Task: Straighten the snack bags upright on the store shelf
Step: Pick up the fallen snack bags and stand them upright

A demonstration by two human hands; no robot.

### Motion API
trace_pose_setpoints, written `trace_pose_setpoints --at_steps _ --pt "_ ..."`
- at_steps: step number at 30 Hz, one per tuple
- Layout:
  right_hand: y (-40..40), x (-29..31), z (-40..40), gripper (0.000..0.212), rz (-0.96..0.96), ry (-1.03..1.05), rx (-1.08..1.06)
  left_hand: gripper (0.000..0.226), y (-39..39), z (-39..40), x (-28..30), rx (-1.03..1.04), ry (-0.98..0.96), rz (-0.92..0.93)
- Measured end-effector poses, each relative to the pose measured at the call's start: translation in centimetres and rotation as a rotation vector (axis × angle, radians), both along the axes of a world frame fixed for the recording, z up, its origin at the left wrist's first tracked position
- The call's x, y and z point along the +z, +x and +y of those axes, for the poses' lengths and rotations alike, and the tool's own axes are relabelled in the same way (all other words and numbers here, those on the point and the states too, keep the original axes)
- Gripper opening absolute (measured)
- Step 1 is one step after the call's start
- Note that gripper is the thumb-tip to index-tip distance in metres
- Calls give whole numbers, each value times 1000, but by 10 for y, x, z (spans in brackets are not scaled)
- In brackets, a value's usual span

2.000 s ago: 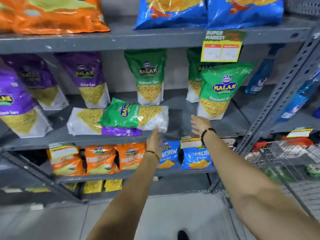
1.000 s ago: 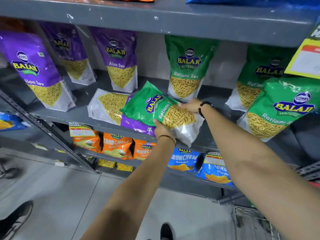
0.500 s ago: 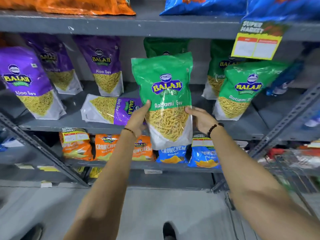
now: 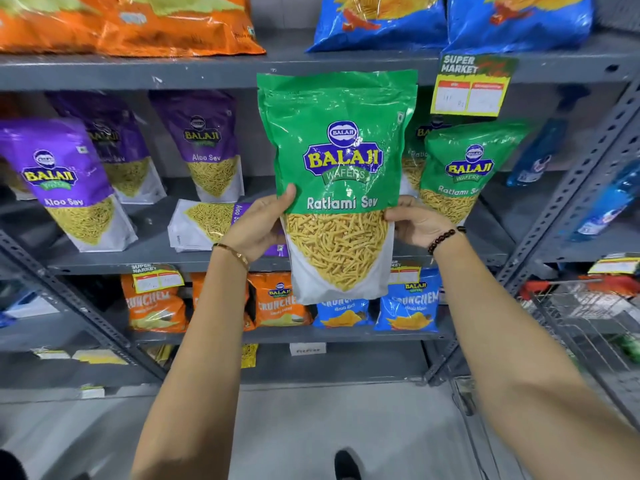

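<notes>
A green Ratlami Sev bag (image 4: 337, 161) hangs upright in the air in front of the grey middle shelf (image 4: 156, 252). My left hand (image 4: 258, 226) grips its left edge and my right hand (image 4: 417, 223) grips its right edge. Behind my left hand a purple Aloo Sev bag (image 4: 204, 221) lies flat on the shelf, partly hidden. Another green Ratlami Sev bag (image 4: 462, 171) stands to the right, and one more green bag behind the held one is mostly hidden. Purple Aloo Sev bags (image 4: 65, 181) (image 4: 204, 147) stand upright on the left.
Orange (image 4: 156, 303) and blue Crunchem packs (image 4: 410, 303) line the lower shelf. Large orange (image 4: 121, 22) and blue bags (image 4: 450, 19) lie on the top shelf, with a yellow price tag (image 4: 472, 88) hanging from it. A wire trolley (image 4: 588, 313) stands at the right.
Both hands picked the green bag off the flat purple bag, turned it upright and raised it. It is now higher and closer to the camera than half a second ago.
</notes>
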State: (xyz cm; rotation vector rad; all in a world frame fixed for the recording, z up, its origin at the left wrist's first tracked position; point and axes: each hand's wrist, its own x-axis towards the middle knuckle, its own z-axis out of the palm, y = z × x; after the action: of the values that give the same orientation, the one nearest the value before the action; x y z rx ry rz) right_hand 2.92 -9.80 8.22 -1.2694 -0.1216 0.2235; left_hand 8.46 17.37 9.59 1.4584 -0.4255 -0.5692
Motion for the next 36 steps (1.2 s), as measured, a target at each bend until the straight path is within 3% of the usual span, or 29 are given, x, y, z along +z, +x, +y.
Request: trace_pose_setpoints --at_steps 2,4,10,14,20,23,33,36 --pt "1 -1 -2 36 1 -16 22 38 3 -2 -4 -4 6 0" --pt "2 -2 -4 40 -6 -58 32 38 8 -6 -8 18 11 3" --pt "31 -11 -19 13 87 -125 -122 26 35 -25 -23 103 15 47" --pt "64 -25 -26 10 129 -147 -271 23 62 -43 -38 193 -16 79" --pt "116 -42 -27 22 100 -123 -441 36 111 -73 -43 329 -29 47" --pt "135 -47 -28 17 76 -68 -504 35 133 -83 -44 362 -5 34" --pt "147 -68 -35 13 176 -7 -589 35 156 -96 -59 348 18 52" --pt "145 -67 -29 27 214 -41 -622 37 164 -80 -62 296 131 -30"
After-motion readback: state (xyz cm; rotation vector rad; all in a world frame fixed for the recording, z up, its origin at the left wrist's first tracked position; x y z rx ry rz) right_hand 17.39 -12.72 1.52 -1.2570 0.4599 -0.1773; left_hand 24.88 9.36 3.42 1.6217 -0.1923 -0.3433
